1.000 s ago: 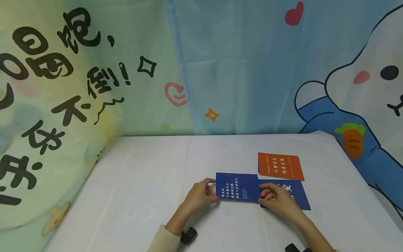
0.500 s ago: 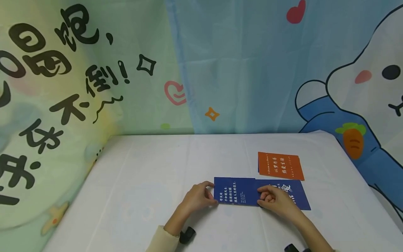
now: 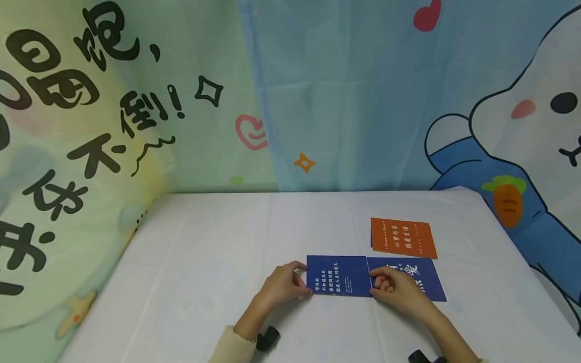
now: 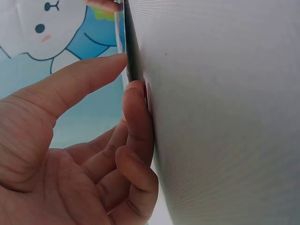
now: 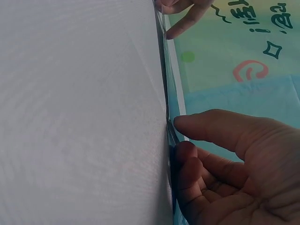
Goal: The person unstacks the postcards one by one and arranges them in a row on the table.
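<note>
Two dark blue cards with white lettering lie side by side on the table in the head view. My left hand (image 3: 280,286) holds the left blue card (image 3: 358,275) at its left edge, index finger at the far corner and thumb at the near one. At that card's right edge, along the seam, my right hand (image 3: 400,290) grips with thumb and index finger. It covers part of the right blue card (image 3: 433,285). Seen from the left wrist, the thumb meets the card's thin edge (image 4: 132,47) while the other fingers curl against the white surface.
Behind the right blue card lies an orange card (image 3: 419,241) with white lettering, a blue edge peeking out at its left. The white tablecloth (image 3: 218,252) reaches back to a printed curtain (image 3: 345,126). Black wrist devices sit near both forearms.
Both hands have drawn the left blue card nearer and slightly left. It overlapped the right card's corner and now lies level beside it, their edges meeting. The orange card stays put.
</note>
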The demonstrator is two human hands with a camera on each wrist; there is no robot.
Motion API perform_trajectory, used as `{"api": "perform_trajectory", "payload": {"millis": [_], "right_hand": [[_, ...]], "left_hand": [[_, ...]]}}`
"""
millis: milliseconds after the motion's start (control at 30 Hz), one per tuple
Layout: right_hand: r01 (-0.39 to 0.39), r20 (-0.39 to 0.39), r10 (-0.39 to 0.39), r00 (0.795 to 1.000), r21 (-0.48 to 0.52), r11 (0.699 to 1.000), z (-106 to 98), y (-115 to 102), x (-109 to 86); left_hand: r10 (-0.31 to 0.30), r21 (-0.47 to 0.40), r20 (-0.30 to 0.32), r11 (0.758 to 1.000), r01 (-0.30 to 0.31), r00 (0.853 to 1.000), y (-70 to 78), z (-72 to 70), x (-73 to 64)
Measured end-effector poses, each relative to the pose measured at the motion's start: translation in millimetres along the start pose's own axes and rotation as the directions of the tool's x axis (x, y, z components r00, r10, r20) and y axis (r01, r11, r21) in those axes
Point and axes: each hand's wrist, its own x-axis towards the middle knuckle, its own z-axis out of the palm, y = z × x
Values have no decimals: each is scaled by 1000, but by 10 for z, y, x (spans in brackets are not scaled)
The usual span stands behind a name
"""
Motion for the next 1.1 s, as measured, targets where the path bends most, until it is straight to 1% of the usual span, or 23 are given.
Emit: {"api": "perform_trajectory", "payload": {"millis": [367, 533, 667, 800, 900, 1000, 1100], "right_hand": [[8, 9, -8, 1000, 16, 1000, 4, 31, 10], [11, -2, -11, 1000, -1, 1000, 4, 20, 1], [37, -13, -37, 999, -19, 999, -2, 4, -3], [64, -19, -64, 998, -20, 998, -13, 4, -5], [82, -28, -82, 996, -16, 997, -25, 9, -7], [91, -43, -92, 995, -25, 996, -40, 11, -5], [88, -64, -91, 994, -36, 995, -56, 16, -2]], "left_hand": [[-35, -2, -9, 999, 35, 999, 24, -19, -15], [-36, -12, -23, 999, 36, 999, 13, -19, -4], [-20, 2, -61, 1000, 20, 998, 5, -22, 3], [1, -19, -104, 1000, -3, 995, 19, -21, 19], [32, -53, -131, 998, -40, 991, 44, -22, 36], [65, -59, -154, 995, -75, 986, 72, -18, 54], [81, -53, -169, 994, -91, 982, 93, -10, 73]]}}
